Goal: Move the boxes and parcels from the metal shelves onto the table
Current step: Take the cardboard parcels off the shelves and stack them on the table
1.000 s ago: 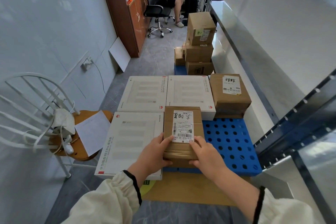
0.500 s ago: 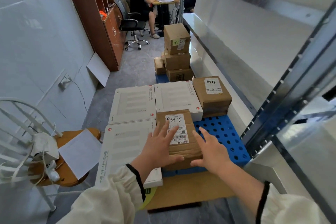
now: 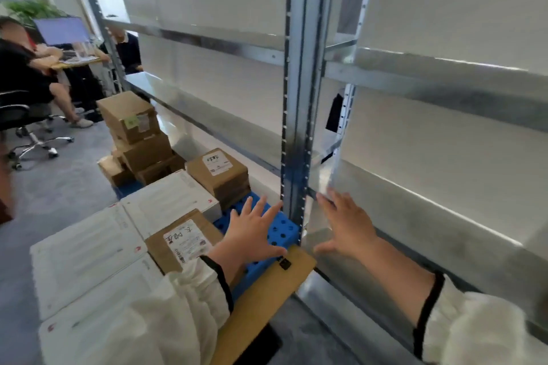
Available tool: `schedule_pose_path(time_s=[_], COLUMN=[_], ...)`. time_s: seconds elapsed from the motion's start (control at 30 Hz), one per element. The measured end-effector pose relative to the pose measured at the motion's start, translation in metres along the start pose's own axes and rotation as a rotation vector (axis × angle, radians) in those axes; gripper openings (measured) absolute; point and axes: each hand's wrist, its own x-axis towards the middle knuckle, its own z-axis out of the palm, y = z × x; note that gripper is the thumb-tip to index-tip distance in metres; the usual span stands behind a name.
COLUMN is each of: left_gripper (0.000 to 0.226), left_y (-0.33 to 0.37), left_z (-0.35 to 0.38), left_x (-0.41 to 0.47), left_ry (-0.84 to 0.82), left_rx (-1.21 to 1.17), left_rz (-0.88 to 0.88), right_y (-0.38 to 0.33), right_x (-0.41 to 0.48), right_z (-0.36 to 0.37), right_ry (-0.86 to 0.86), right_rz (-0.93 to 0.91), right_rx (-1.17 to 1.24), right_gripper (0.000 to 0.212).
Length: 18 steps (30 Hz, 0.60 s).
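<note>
A small brown parcel [image 3: 181, 241] with a white label lies on the blue perforated platform [image 3: 280, 230], next to flat white boxes [image 3: 86, 249]. My left hand [image 3: 252, 234] hovers over the blue platform with fingers spread, holding nothing. My right hand [image 3: 345, 225] is spread too, in front of the lower metal shelf [image 3: 415, 216], touching nothing that I can tell. The metal shelves [image 3: 225, 44] in view carry no boxes. A second labelled brown box [image 3: 219, 172] sits at the platform's far end.
A grey shelf upright [image 3: 296, 112] stands between my hands. A stack of brown cartons [image 3: 135, 130] stands on the floor beyond. People sit at a desk far left beside an office chair [image 3: 26, 127]. A cardboard sheet [image 3: 267, 290] lies under the platform's near edge.
Both hands let go of the small brown parcel, which stays on the platform. The view swung right toward the shelves, and both hands moved right with fingers spread.
</note>
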Motion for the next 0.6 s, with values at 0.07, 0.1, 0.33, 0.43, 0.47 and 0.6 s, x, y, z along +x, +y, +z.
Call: schedule_pose_path(time_s=[0.07,0.1,0.33,0.43,0.47,0.6], left_gripper=[0.103,0.103,0.104,0.105,0.105,0.106], left_y=[0.037,0.059,0.261,0.348,0.369,0.465], left_z=[-0.007,-0.011,-0.027,-0.029,-0.03,-0.015], left_x=[0.019,0.028,0.077,0.079,0.078,0.072], left_ry=[0.018,0.025,0.054,0.049,0.057,0.039], left_rx=[0.003,0.011,0.071,0.076,0.082,0.115], left_rz=[0.11,0.172,0.599,0.745,0.781,0.927], right_y=[0.038,0.059,0.203,0.249,0.259,0.303], right_x=[-0.029,-0.045,-0.193,-0.257,-0.272,-0.328], right_z=[-0.01,-0.015,-0.05,-0.055,-0.055,-0.049], right_ry=[-0.007,-0.003,0.09,0.124,0.116,0.027], right_rz=[0.109,0.164,0.613,0.772,0.805,0.925], right_rx=[-0.007,-0.01,-0.046,-0.035,-0.029,0.025], right_gripper=[0.115,0.113,0.11,0.109,0.109,0.108])
